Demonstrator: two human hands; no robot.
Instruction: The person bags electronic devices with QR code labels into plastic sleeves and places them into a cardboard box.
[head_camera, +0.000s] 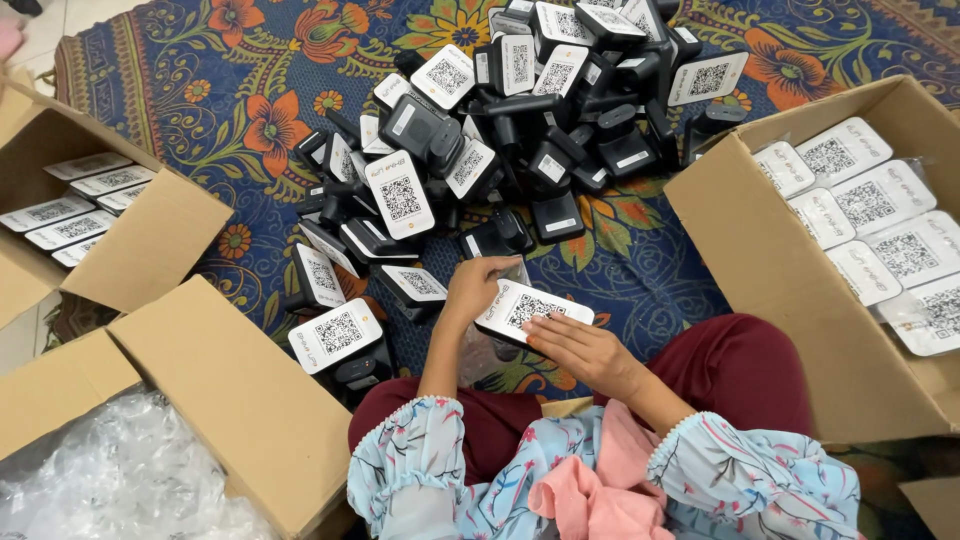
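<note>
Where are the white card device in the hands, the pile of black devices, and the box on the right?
white card device (535, 310), head view, its white face.
pile of black devices (590, 150), head view, middle of heap.
right cardboard box (790, 300), head view, its outer wall.

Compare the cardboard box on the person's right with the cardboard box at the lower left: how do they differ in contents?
The right box holds white code cards lying flat in clear wrappers; the lower-left box holds crumpled clear plastic. The right box's contents are neatly laid side by side; the lower-left box's are a loose heap. Both are open brown cardboard boxes standing beside the patterned mat.
</note>
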